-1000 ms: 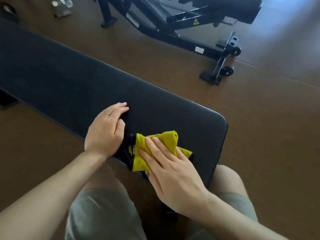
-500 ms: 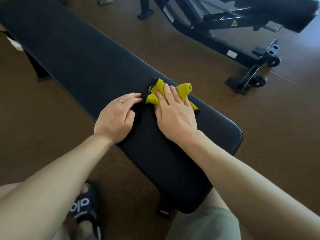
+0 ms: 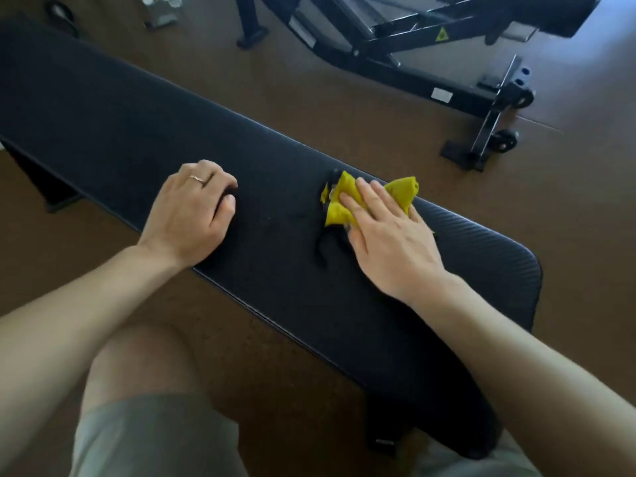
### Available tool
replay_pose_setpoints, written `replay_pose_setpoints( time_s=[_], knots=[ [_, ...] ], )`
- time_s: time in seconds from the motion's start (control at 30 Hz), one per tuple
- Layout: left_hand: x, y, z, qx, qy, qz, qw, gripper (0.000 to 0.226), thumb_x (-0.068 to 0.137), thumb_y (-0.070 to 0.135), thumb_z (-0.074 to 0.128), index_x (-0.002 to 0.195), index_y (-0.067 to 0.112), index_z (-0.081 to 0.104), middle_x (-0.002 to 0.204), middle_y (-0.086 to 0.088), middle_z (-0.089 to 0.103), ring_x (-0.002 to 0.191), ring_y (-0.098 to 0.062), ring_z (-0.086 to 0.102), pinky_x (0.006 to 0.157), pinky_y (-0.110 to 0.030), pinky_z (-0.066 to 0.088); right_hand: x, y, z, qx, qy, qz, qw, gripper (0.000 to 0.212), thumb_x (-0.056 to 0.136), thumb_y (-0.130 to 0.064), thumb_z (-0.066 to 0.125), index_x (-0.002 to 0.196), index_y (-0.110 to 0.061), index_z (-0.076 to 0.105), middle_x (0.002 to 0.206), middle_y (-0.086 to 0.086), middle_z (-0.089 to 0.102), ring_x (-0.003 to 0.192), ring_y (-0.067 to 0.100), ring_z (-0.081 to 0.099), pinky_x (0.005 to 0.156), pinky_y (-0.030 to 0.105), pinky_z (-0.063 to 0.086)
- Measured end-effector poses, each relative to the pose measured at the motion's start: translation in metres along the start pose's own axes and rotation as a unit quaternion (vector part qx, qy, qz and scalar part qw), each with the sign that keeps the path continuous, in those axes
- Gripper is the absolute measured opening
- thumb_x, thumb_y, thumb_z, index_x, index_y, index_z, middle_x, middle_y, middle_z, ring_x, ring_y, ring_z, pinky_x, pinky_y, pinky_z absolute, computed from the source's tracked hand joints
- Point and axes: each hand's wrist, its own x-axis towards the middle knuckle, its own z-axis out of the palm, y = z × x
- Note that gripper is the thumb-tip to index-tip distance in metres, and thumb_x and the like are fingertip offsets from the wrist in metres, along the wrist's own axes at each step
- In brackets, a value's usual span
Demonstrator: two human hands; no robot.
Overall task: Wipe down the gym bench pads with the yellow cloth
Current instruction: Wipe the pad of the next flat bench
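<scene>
A long black bench pad (image 3: 137, 108) runs from the upper left to the lower right. On its far edge near the right end lies the crumpled yellow cloth (image 3: 339, 201), and my right hand (image 3: 389, 235) presses flat on it with fingers spread. My left hand (image 3: 191, 210) rests on the pad's near side, fingers curled, a ring on one finger, holding nothing. Part of the cloth is hidden under my right palm.
A second black bench with a metal frame (image 3: 430, 87) and small wheels (image 3: 506, 141) stands on the brown floor behind. Small clear items (image 3: 160, 5) lie on the floor at top left. My knees in grey shorts (image 3: 151, 438) are below the pad.
My right hand has carried the cloth from the near edge across to the pad's far edge and then rightward. The gap between my two hands has widened.
</scene>
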Motion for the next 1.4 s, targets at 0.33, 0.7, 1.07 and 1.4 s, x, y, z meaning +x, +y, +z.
replay_pose_setpoints(
  time_s=[0.33,0.7,1.07,1.4],
  knots=[
    [0.012,-0.036,0.018,-0.153,0.034,0.008,0.988,0.023,0.093,0.019,0.044,0.106,0.018,0.062,0.115,0.002,0.058,0.107,-0.022,0.052,0.091,-0.04,0.043,-0.012,-0.106,0.016,0.013,0.044,0.125,0.991,0.052,0.107,-0.039,0.036,0.157,-0.026,0.037,0.168,-0.002,0.02,0.156,0.017,0.014,0.123,0.046,0.02],
    [0.012,-0.042,0.019,-0.209,0.021,0.019,0.977,0.028,0.097,0.019,0.039,0.108,0.016,0.064,0.115,-0.002,0.062,0.109,-0.022,0.055,0.093,-0.04,0.045,-0.029,-0.237,0.065,-0.051,0.056,0.099,0.992,0.063,0.102,-0.037,0.052,0.16,-0.026,0.03,0.169,0.006,0.02,0.157,0.026,0.016,0.123,0.049,0.021],
    [0.014,-0.049,0.018,-0.235,-0.005,0.036,0.971,0.028,0.098,0.021,0.039,0.109,0.016,0.065,0.119,-0.002,0.06,0.116,-0.023,0.053,0.104,-0.043,0.043,-0.124,-0.152,0.036,-0.163,0.036,0.093,0.982,0.056,0.105,-0.027,0.043,0.159,-0.018,0.033,0.167,0.01,0.025,0.155,0.029,0.023,0.11,0.054,0.043],
    [0.035,-0.116,0.006,-0.212,0.012,0.091,0.973,0.029,0.099,0.021,0.037,0.103,0.012,0.065,0.108,-0.008,0.063,0.099,-0.027,0.056,0.085,-0.041,0.042,-0.008,-0.198,0.035,-0.144,-0.025,-0.039,0.988,0.065,0.108,-0.048,0.034,0.162,-0.013,0.023,0.168,0.015,0.019,0.156,0.032,0.014,0.126,0.052,0.016]
  ],
)
